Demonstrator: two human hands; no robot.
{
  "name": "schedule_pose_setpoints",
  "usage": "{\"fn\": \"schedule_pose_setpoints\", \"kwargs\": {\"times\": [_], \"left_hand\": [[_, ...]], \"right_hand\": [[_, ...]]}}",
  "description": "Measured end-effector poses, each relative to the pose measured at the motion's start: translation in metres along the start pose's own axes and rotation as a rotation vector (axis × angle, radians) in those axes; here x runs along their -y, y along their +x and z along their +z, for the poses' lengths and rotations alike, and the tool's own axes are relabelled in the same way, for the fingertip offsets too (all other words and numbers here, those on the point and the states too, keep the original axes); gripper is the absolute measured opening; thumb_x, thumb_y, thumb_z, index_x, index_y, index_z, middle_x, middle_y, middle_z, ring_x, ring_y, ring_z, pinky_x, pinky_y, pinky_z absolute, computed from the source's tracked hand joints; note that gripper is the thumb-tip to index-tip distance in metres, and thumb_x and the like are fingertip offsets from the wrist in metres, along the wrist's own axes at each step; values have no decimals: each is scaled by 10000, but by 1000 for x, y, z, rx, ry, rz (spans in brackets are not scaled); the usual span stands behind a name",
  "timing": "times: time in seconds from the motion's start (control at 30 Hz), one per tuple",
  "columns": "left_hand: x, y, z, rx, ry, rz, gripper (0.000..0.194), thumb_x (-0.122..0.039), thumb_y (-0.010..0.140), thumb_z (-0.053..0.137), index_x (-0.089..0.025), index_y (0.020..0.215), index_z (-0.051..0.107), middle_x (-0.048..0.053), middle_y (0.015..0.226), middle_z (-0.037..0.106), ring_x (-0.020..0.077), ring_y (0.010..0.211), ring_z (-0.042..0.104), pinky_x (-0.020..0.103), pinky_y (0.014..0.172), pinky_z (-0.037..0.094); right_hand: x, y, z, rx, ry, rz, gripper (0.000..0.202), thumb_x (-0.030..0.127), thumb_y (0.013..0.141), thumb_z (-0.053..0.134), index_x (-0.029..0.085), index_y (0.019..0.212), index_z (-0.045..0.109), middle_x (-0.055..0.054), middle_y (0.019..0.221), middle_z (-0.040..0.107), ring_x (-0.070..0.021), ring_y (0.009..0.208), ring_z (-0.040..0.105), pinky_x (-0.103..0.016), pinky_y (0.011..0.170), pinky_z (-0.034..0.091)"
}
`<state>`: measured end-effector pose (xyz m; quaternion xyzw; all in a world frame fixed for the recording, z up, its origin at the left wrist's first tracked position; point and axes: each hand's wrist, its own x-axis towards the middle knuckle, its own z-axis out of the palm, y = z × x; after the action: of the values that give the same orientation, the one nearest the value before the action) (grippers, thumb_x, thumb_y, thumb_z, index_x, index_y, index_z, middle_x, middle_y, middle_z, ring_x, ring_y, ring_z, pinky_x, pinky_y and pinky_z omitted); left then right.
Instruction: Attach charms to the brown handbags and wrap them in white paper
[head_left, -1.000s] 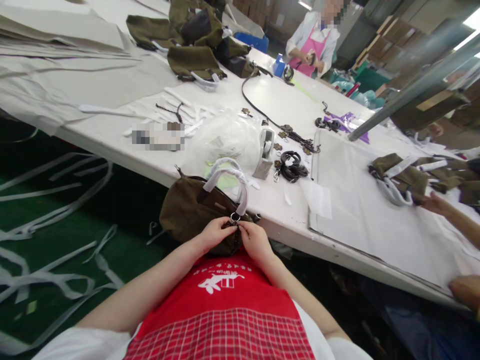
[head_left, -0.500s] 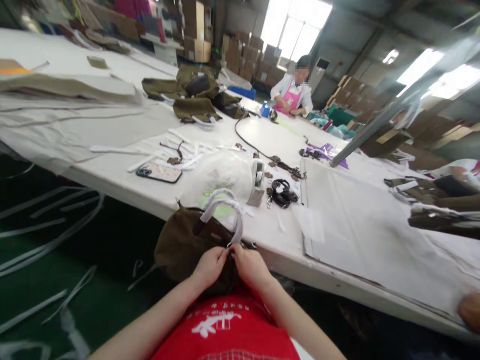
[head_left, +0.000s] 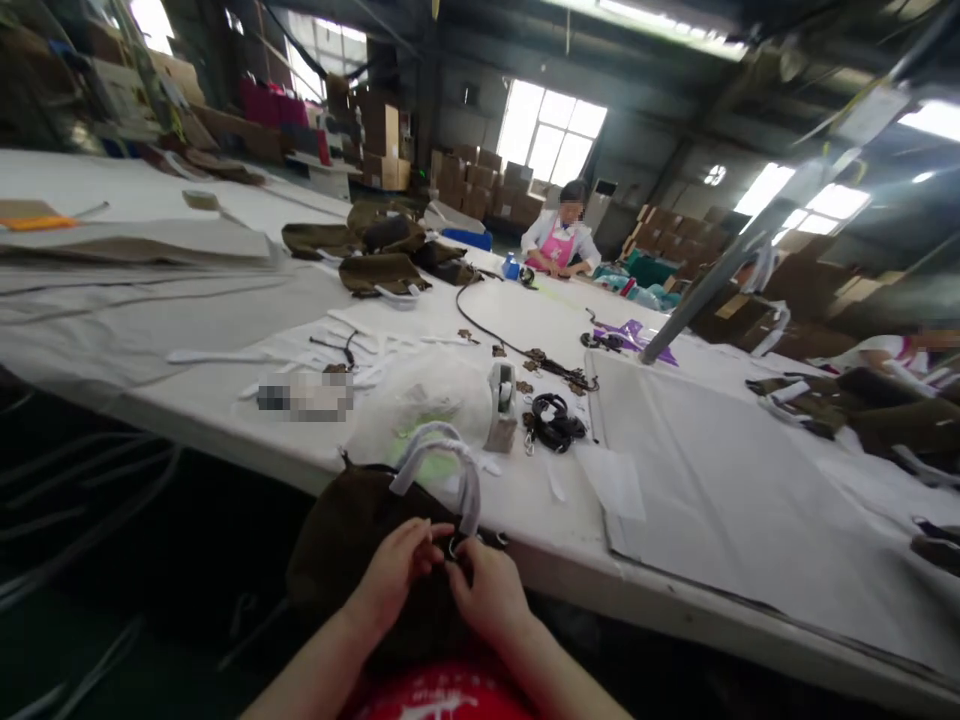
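A dark olive handbag [head_left: 337,530] leans against the front edge of the table, its handles [head_left: 431,447] wrapped in pale covering. My right hand [head_left: 491,590] pinches the bag near a small metal ring [head_left: 454,548] at the base of a handle. Beside it, my left hand [head_left: 397,570] rests against the bag with its index finger stretched towards the ring and the other fingers loosely bent apart. The dark bag makes the exact contact at the fingertips hard to see.
On the white table [head_left: 525,500] lie a clear plastic bag [head_left: 420,390], a tape dispenser [head_left: 501,405], coiled black straps [head_left: 555,422] and a blurred-out flat item [head_left: 307,397]. More olive bags [head_left: 382,270] lie farther back. A metal pole [head_left: 697,270] rises at right. A co-worker [head_left: 562,235] stands across the table.
My view has tilted up, so the table sits lower. My left fingers have loosened from their pinch by the ring and spread slightly; my right hand stays at the ring.
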<state>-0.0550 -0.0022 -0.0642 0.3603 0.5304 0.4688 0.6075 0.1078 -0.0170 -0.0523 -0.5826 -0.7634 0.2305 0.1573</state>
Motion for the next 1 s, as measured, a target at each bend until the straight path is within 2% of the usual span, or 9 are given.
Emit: {"fn": "schedule_pose_setpoints", "kwargs": {"times": [0.07,0.23,0.33,0.43,0.53,0.63,0.8,1.0], "left_hand": [[-3,-2,1,24,-72,-53,406,-574,780,594,-177,699,566,49,729,685,143,602,629,265,569,486],[10,-4,-2,17,-13,-164,298,-405,699,749,-156,748,591,11,659,671,122,575,625,230,548,469],[18,-7,-1,43,29,-183,280,-349,710,747,-170,848,582,3,654,690,136,553,637,244,535,473],[21,-7,1,64,66,-168,228,-344,747,714,-171,832,592,-1,646,688,122,518,611,235,509,446],[22,-3,1,99,85,-165,204,-333,714,739,-165,772,638,-11,618,663,105,496,564,225,487,411],[24,1,1,143,58,-182,248,-354,683,762,-158,818,691,-4,659,666,93,517,537,217,495,397],[31,-1,4,212,-36,-228,365,-445,670,769,-142,866,713,12,671,647,90,552,546,216,536,424],[29,0,10,221,-17,-189,345,-449,671,763,-151,840,722,11,669,650,93,558,531,213,531,410]], "right_hand": [[-2,-1,0,12,21,5,168,274,883,549,202,1003,642,-45,866,734,-211,816,694,-270,716,459],[-9,-1,0,28,66,11,169,271,887,549,192,1007,638,-44,856,731,-191,772,682,-258,692,456],[-11,-1,1,41,83,-6,167,264,884,549,193,1008,635,-36,847,729,-178,724,671,-251,658,452],[-13,-2,0,59,96,-10,177,264,883,549,193,1020,637,-35,855,732,-180,733,675,-252,668,458],[-13,-2,0,67,98,-16,187,270,910,519,201,1029,646,-43,901,737,-189,802,689,-253,710,466],[-13,-3,-2,64,61,-4,229,272,956,455,205,1016,666,-60,939,741,-196,842,691,-257,740,465],[-11,-4,-3,0,26,74,252,308,954,476,228,966,715,-49,901,756,-200,809,699,-264,746,469],[-14,0,1,-55,219,149,251,396,904,548,241,916,744,-3,748,739,-161,657,662,-239,657,476]]}}
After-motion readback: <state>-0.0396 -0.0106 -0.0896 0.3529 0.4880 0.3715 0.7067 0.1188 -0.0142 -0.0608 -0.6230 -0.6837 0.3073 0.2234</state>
